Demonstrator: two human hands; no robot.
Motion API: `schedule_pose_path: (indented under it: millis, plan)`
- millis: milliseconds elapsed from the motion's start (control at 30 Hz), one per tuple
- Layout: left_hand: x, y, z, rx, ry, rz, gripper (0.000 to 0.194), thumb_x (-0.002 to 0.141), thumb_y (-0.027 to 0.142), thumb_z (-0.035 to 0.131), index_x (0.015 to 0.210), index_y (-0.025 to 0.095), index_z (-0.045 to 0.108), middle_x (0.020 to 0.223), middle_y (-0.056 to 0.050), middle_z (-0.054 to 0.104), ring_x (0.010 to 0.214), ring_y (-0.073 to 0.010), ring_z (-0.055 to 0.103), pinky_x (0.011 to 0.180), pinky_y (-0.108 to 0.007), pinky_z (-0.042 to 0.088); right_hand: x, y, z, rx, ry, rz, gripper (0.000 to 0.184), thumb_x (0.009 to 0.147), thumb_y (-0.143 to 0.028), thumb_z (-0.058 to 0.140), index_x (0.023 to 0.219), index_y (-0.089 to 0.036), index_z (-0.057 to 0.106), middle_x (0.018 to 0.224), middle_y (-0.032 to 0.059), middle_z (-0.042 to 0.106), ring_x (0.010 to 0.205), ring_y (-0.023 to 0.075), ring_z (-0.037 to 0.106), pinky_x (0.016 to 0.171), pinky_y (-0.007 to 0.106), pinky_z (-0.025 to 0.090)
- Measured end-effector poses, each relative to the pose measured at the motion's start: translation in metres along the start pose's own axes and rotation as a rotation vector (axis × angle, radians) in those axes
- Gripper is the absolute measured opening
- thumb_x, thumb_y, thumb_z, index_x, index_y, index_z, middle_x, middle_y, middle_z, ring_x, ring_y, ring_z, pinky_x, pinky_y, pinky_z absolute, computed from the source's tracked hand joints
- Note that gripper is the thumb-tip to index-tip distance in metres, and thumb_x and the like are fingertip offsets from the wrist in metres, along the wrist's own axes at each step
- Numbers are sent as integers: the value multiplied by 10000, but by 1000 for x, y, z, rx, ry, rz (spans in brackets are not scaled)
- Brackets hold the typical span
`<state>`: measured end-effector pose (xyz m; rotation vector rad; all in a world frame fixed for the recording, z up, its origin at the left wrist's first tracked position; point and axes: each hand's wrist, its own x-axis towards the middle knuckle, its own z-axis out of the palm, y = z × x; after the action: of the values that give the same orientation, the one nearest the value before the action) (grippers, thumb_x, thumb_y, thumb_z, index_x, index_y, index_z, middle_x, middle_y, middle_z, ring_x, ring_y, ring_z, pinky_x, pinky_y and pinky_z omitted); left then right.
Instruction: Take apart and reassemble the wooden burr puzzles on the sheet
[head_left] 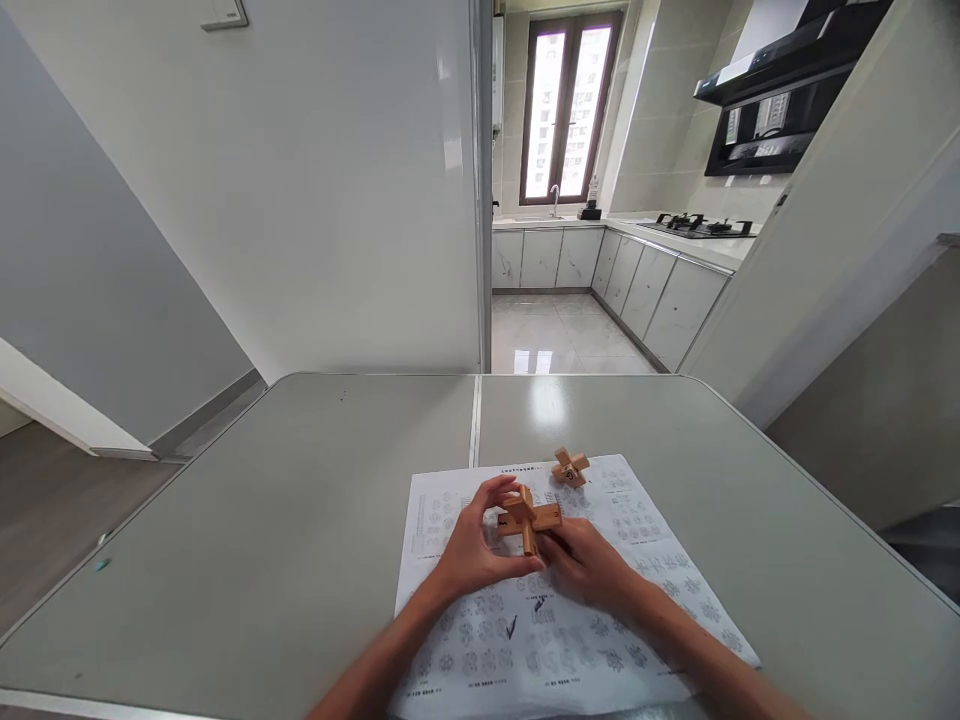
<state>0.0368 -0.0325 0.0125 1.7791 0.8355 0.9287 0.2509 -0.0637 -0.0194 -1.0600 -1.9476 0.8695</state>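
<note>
A wooden burr puzzle [527,519] of interlocking notched sticks is up above the printed sheet, between my two hands. My left hand [480,545] curls around its left side, thumb at the bottom and fingers over the top. From the right, my right hand [585,563] grips the lower right of the puzzle, its fingertips partly hidden behind the wood. A smaller wooden puzzle piece cluster [570,468] rests on the far edge of the paper. The white instruction sheet [465,690] carries rows of small puzzle diagrams and a few dark pen marks.
Both hands are over a grey-green table [300,540] with a pale seam [476,420] running away from me. A small teal bit [102,565] lies near its left edge. Beyond the table stand a white wall [337,200] and a kitchen with a counter [667,240].
</note>
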Motion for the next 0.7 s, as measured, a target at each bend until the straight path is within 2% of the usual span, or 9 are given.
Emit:
schedule_pose_path:
  millis: [133,267,400,467,567,700]
  plan:
    - [-2,-1,2,50,48,18,920,632,384,954,1412,288,475,1412,-115,600,1282,-327,604,1115,-529,482,1,-1,-1,33,6,39,349,1066,-363,428,792,-214,584,723,19,613,633,168,494,627,304,405]
    - [-2,-1,4,120,110,26,956,616,375,959,1417,300,442,1425,-112,579,1278,-333,612,1074,-528,516,1,-1,-4,105,45,130,304,1062,-452,454,999,-223,644,802,37,658,672,191,547,639,318,442]
    - [-1,-1,5,163,150,33,948,637,374,953,1424,306,429,1370,-100,604,1278,-332,614,1069,-535,515,3,-2,-7,217,126,214,349,1065,-526,429,1147,-236,604,753,6,617,612,182,526,597,316,436]
    - [0,-1,6,176,153,27,939,644,372,949,1424,307,431,1373,-98,601,1279,-333,614,1069,-541,512,5,-3,-9,306,168,229,403,1065,-579,388,1053,-234,597,711,-8,586,563,170,506,573,316,430]
    - [-1,-3,6,188,134,25,944,648,371,947,1430,309,422,1368,-97,601,1276,-332,615,1059,-536,520,7,-4,-11,409,167,236,499,1056,-638,357,815,-237,532,666,-8,561,529,158,493,544,313,411]
    - [-2,-5,6,215,102,66,961,639,349,950,1439,318,418,1349,-86,609,1268,-319,615,1055,-510,529,5,-1,-12,383,111,234,489,1027,-632,470,745,-234,492,615,-24,538,526,147,480,552,304,394]
